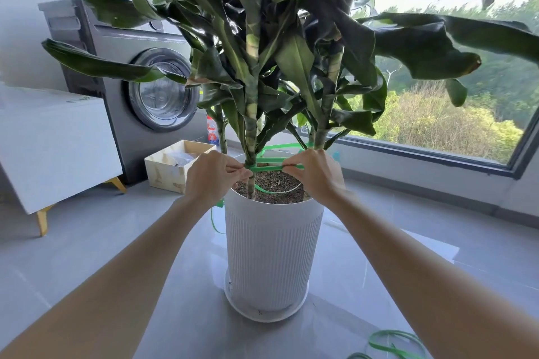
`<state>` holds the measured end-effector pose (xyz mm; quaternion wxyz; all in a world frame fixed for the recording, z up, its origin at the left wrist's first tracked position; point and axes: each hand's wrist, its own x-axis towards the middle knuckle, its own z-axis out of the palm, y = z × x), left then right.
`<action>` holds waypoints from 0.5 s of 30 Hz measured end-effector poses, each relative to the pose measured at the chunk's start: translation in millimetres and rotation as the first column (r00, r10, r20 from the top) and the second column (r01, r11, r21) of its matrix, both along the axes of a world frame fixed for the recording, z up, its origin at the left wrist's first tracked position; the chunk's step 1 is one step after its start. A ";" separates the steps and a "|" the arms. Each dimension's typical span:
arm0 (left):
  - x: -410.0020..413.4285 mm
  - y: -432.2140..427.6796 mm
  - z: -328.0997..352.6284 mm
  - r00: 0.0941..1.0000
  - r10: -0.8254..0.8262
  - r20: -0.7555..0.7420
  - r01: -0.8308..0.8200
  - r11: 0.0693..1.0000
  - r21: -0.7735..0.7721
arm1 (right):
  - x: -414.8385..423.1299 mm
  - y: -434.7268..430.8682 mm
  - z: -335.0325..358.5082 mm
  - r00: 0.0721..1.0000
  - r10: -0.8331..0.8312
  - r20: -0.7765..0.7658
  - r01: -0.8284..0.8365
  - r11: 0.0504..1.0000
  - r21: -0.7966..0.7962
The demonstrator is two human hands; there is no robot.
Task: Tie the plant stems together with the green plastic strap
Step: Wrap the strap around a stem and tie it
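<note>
Beyond both forearms (140,265), left hand (213,176) and right hand (313,173) pinched the green plastic strap (267,168) level between them, left fingers at the front stem (250,137).

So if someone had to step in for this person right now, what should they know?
Left hand pinches the green strap beside the front stem. Right hand pinches it further right, and it runs straight between them.
The strap loops back behind the stems above the white pot. A loose tail hangs by the pot's left side.
Done: strap passed round.
Left: no knot shows yet, so draw the stems in and tie off.
</note>
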<state>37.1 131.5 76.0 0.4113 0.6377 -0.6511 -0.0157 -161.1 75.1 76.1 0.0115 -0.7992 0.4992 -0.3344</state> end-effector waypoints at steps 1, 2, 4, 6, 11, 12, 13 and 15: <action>0.6 0.9 0.9 1.000 -0.005 0.002 0.005 1.000 0.005 | 3.4 0.4 -0.5 1.000 0.004 0.007 -0.004 1.000 0.006; 1.0 1.7 1.5 1.000 -0.007 0.005 0.007 1.000 0.009 | 6.9 0.8 -0.6 1.000 0.009 0.012 -0.010 1.000 0.012; 1.5 3.2 2.6 1.000 -0.011 0.006 0.011 1.000 0.016 | 13.1 3.3 0.3 0.999 0.031 0.036 -0.032 0.999 0.026; 1.2 3.3 4.6 1.000 -0.009 0.014 0.009 1.000 0.028 | 18.0 7.1 1.6 0.996 0.060 0.060 -0.063 0.997 0.037; -0.1 -0.3 10.3 0.999 0.028 0.028 -0.029 0.999 0.046 | 29.7 11.6 0.0 0.984 0.062 0.168 -0.074 0.995 0.064; 0.2 -1.2 10.3 0.999 0.032 0.022 -0.033 0.999 0.044 | 31.8 11.3 -0.7 0.984 0.049 0.174 -0.061 0.996 0.066; 0.5 -2.0 10.3 0.999 0.037 0.021 -0.038 0.998 0.039 | 33.2 11.5 -0.7 0.986 0.035 0.165 -0.046 0.997 0.063; 1.0 -3.2 9.9 0.998 0.051 0.029 -0.052 0.998 0.031 | 35.0 12.6 -0.2 0.990 0.012 0.141 -0.020 0.998 0.056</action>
